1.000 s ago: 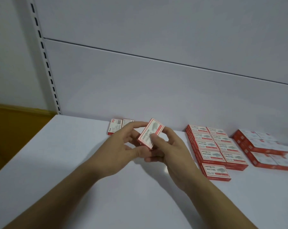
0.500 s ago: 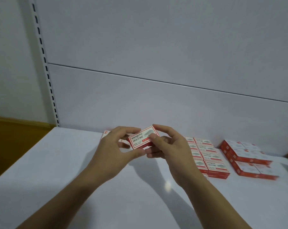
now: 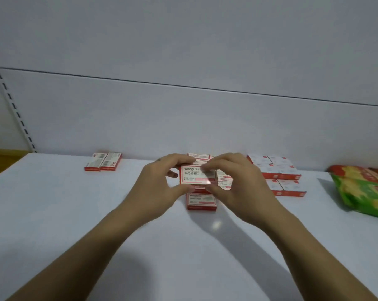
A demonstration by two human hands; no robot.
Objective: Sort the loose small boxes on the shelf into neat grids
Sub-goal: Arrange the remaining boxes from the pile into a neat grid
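Shelf (image 3: 53, 213): white and flat, carrying every box in view.
Back panel (image 3: 183, 116): plain pale wall behind the shelf, with a slotted upright (image 3: 16, 114) at its left edge.
Snack bags (image 3: 366, 192): green and red packets at the far right, well apart from the hands.
Right grid (image 3: 277, 172): red-and-white boxes already laid edge to edge, just right of the hands.
Middle grid (image 3: 201, 202): the same boxes in rows directly under the hands. Its nearest box shows whole, the rest are mostly hidden.
Hands: the left hand (image 3: 159, 187) and right hand (image 3: 238, 185) are close together, each pinching one end of a single box between thumb and fingers.
Loose pair (image 3: 103, 161): two boxes side by side near the back panel at the left, barcode faces up, well apart from both grids.
Held box (image 3: 194, 174): label face up and square to the rows, over the near part of the middle grid. Whether it touches the boxes beneath cannot be told.
Step in hand: placing. The box looks turned to match its neighbours and is being lined up over the middle grid.
Next move: probably lowering it flush, edges meeting the adjoining boxes, label the same way round. Both hands would need to let go evenly so the row underneath is not nudged.
After that: the loose pair at the left looks like the remaining work, and both would need flipping label side up.
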